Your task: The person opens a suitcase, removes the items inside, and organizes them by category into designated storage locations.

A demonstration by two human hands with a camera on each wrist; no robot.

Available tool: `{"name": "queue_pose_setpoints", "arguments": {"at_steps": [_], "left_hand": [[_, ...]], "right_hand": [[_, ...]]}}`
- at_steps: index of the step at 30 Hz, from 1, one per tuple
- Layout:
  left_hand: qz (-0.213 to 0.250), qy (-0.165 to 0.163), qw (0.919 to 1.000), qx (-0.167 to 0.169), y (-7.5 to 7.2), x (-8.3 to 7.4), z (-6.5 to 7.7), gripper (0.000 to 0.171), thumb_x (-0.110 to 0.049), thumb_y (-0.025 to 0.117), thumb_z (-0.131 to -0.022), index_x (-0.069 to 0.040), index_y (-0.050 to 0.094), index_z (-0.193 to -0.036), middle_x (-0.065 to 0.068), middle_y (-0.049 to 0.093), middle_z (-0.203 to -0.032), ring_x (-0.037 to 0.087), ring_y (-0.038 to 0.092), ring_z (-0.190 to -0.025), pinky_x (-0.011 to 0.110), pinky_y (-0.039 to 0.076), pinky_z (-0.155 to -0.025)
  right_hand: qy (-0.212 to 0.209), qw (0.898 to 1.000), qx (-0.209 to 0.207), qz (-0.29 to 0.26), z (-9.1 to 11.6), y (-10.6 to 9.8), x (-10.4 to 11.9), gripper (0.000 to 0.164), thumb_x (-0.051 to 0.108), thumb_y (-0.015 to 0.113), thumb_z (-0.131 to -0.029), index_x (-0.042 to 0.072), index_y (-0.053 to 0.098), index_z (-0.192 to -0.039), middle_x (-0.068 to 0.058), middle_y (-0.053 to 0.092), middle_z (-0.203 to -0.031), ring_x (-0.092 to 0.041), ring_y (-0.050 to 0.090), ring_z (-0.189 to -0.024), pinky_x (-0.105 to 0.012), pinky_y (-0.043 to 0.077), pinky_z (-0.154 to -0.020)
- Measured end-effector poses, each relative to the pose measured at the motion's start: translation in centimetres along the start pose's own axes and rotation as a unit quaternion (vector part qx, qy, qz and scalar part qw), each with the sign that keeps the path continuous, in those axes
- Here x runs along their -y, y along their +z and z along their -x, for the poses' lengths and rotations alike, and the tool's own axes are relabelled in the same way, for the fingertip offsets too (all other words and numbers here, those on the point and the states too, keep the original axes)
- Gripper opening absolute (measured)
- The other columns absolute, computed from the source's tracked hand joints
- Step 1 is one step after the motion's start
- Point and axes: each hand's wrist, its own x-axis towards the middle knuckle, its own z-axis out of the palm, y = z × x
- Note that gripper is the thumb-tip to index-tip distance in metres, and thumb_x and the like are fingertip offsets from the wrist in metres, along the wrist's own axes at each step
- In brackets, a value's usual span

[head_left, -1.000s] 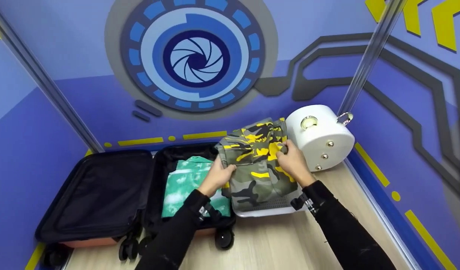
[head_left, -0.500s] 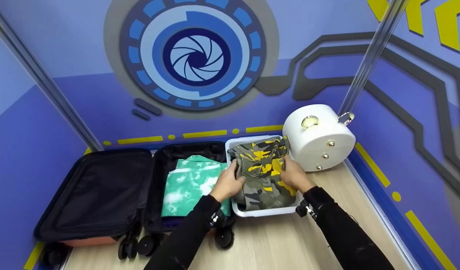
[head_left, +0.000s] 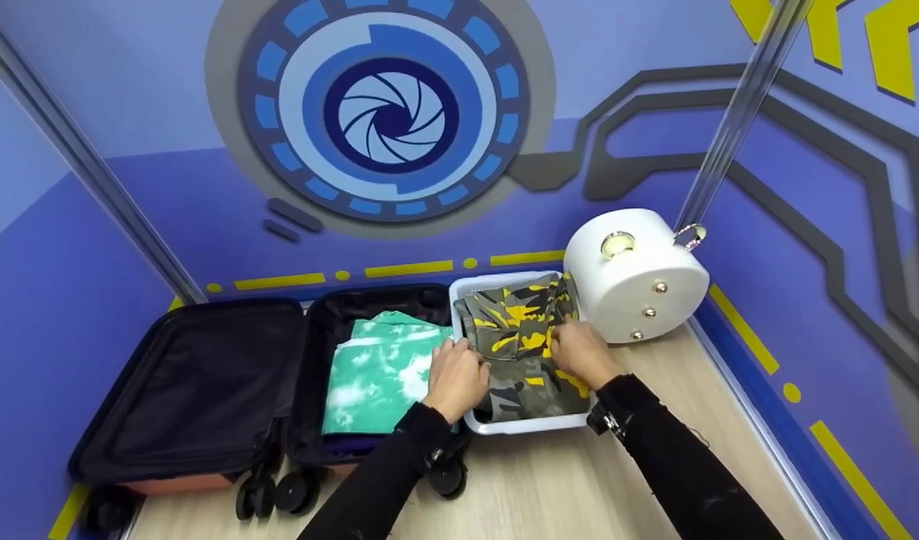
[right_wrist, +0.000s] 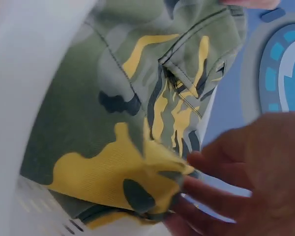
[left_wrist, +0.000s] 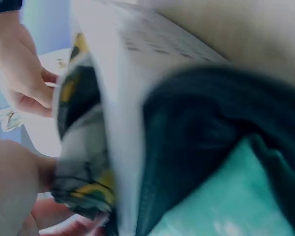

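Observation:
A folded camouflage garment [head_left: 530, 375] in green, grey, black and yellow lies inside a white basket [head_left: 527, 427]. My left hand [head_left: 457, 379] grips its left edge, just inside the basket's left side; some fingertips are hidden in the head view. In the left wrist view the fabric [left_wrist: 86, 182] bunches against that hand's fingers. On the opposite side my right hand [head_left: 585, 352] pinches the garment's right edge. The right wrist view shows the thumb and fingers of the right hand [right_wrist: 236, 182] at a yellow corner of the cloth.
Left of the basket an open suitcase [head_left: 298, 375] holds folded green-and-white tie-dye cloth [head_left: 384, 375]. Its dark lid half [head_left: 204, 390] lies further left, with black wheels facing me. A white rounded case [head_left: 635, 277] with metal knobs stands right of the basket, near the walls.
Both hands have lowered the camouflage garment into the basket from above it. In the last half second the left hand has turned knuckles-up and its fingers reach down along the garment's edge.

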Motion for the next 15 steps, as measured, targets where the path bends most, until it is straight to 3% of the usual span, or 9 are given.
{"name": "queue_pose_setpoints", "arguments": {"at_steps": [4,7,9,12,15], "left_hand": [[-0.041,0.023,0.9988,0.009,0.7,0.1,0.2,0.031,-0.033,0.072,-0.103,-0.011,0.085,-0.086,0.007,0.074,-0.102,0.032,0.057,-0.094,0.045,0.040,-0.084],[-0.022,0.033,0.9988,0.028,0.2,0.2,0.7,0.029,-0.035,0.070,-0.105,-0.011,0.087,-0.101,0.007,0.078,-0.110,0.031,0.058,-0.098,0.044,0.041,-0.086],[0.021,0.028,0.9984,0.045,-0.8,0.6,1.1,0.029,-0.035,0.069,-0.106,-0.012,0.086,-0.113,0.008,0.080,-0.116,0.032,0.061,-0.102,0.046,0.043,-0.090],[0.097,-0.004,0.9935,0.059,-2.5,1.8,1.3,0.032,-0.034,0.068,-0.107,-0.011,0.082,-0.125,0.012,0.079,-0.126,0.036,0.065,-0.114,0.052,0.047,-0.100],[0.155,-0.046,0.9853,0.055,-4.2,4.2,1.0,0.035,-0.032,0.067,-0.108,-0.009,0.080,-0.131,0.016,0.077,-0.134,0.042,0.068,-0.125,0.059,0.050,-0.109]], "right_hand": [[-0.022,0.996,0.081,-0.020,-0.5,0.9,-0.7,0.027,0.006,0.057,-0.106,-0.003,0.082,-0.110,-0.025,0.080,-0.110,-0.043,0.077,-0.103,-0.056,0.062,-0.095],[-0.003,0.993,0.102,-0.053,-0.6,1.0,-0.7,0.033,0.009,0.055,-0.108,-0.005,0.078,-0.127,-0.027,0.078,-0.127,-0.045,0.075,-0.119,-0.057,0.059,-0.106],[0.015,0.993,0.092,-0.077,-0.5,0.8,0.0,0.035,0.012,0.055,-0.108,-0.004,0.077,-0.130,-0.027,0.077,-0.132,-0.044,0.073,-0.122,-0.057,0.058,-0.109],[0.009,0.992,0.054,-0.110,-0.2,0.5,1.7,0.037,0.014,0.057,-0.108,-0.003,0.075,-0.135,-0.027,0.074,-0.139,-0.043,0.071,-0.129,-0.057,0.055,-0.113],[-0.016,0.988,0.014,-0.154,0.1,0.1,4.2,0.032,0.013,0.059,-0.108,0.000,0.077,-0.131,-0.024,0.076,-0.134,-0.035,0.075,-0.107,-0.050,0.062,-0.096]]}}
